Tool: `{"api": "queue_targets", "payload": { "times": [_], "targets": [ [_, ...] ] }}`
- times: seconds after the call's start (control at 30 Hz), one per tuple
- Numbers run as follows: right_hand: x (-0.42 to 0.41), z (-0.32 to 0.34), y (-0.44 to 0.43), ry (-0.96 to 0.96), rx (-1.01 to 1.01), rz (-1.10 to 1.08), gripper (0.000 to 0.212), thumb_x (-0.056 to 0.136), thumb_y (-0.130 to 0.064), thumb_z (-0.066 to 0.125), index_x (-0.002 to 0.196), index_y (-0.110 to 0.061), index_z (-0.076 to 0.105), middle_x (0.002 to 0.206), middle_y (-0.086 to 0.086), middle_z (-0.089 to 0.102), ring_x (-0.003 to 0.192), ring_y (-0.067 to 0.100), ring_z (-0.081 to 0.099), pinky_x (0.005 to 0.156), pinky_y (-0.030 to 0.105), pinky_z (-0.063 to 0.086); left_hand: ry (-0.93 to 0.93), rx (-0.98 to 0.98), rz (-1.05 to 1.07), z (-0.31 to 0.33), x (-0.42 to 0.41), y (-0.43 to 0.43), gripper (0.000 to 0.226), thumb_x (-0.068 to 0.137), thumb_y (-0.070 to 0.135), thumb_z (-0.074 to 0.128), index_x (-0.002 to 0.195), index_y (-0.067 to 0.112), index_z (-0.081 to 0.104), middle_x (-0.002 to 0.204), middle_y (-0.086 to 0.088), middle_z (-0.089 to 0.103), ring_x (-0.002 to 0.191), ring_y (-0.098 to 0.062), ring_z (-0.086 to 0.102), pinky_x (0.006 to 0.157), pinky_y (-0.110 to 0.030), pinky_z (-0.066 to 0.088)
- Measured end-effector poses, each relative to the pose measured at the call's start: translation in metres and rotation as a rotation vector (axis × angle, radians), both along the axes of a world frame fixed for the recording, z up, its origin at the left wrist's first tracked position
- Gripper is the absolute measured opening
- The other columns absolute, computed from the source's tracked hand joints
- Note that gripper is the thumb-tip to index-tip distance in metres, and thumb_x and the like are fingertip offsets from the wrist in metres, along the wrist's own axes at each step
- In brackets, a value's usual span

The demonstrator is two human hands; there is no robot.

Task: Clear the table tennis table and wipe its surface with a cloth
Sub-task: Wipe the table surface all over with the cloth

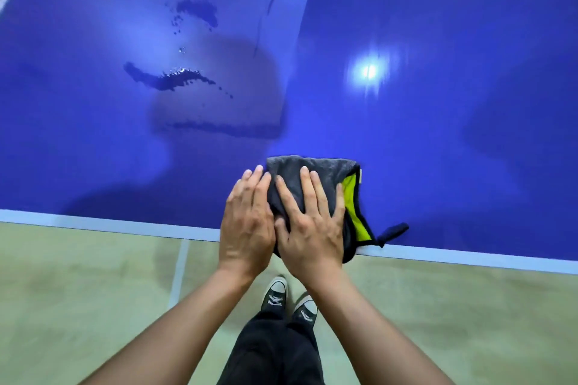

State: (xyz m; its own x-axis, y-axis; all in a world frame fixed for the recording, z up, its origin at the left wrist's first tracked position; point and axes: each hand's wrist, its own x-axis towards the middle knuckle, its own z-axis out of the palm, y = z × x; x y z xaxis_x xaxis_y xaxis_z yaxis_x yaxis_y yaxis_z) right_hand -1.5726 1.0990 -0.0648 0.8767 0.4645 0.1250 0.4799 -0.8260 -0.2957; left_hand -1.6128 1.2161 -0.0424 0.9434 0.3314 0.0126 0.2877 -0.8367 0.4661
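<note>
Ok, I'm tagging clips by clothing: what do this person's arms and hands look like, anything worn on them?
The left forearm and right forearm are bare, with no sleeves in view. The left hand and right hand show no gloves, rings, watch or wristband.

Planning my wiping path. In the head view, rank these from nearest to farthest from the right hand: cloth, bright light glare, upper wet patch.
1. cloth: directly under the right hand, at the table's near edge.
2. light glare: ahead, slightly right.
3. upper wet patch: far ahead, to the left.
</note>
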Motion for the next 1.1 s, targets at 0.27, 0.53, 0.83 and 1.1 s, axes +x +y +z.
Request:
{"api": "queue_targets", "payload": {
  "times": [0.27,0.53,0.83,1.1],
  "targets": [
    [0.0,-0.003,-0.007,0.035,0.042,-0.002,0.058,0.097,-0.044,0.048,0.154,-0.034,0.045,0.167,0.007,0.029,0.157,0.02,0.019,0.124,0.06,0.009,-0.104,0.025,0.006,-0.025,-0.015,-0.001,0.049,0.1,0.014,0.033,0.146,0.0,0.04,0.156,-0.02,0.037,0.147,-0.037,0.031,0.121,-0.052,0.024],
    [0.016,0.0,-0.042,0.021,-0.104,0.002,0.062,0.095,-0.048,0.045,0.157,-0.041,0.036,0.169,0.0,0.024,0.156,0.014,0.016,0.125,0.052,0.005,-0.078,0.018,0.17,-0.019,-0.054,-0.072,0.054,0.099,0.022,0.034,0.147,-0.001,0.035,0.157,-0.027,0.029,0.146,-0.042,0.025,0.124,-0.046,0.013],
    [0.087,0.0,-0.247,0.023,0.02,-0.237,0.058,0.097,-0.041,0.048,0.155,-0.038,0.041,0.167,0.0,0.03,0.155,0.016,0.022,0.126,0.05,0.008,0.058,0.207,0.14,-0.036,-0.073,-0.093,0.072,0.096,0.038,0.027,0.159,0.006,0.011,0.166,-0.023,0.007,0.153,-0.04,0.006,0.125,-0.029,-0.008],
    [0.154,-0.003,-0.423,0.038,-0.05,-0.532,0.058,0.1,-0.047,0.04,0.157,-0.036,0.037,0.168,0.005,0.027,0.155,0.023,0.023,0.127,0.051,0.007,0.071,0.199,0.279,-0.055,-0.063,-0.103,0.08,0.092,0.047,0.028,0.16,0.02,-0.004,0.168,-0.011,-0.006,0.155,-0.033,-0.002,0.125,-0.034,-0.003]
  ]
}}
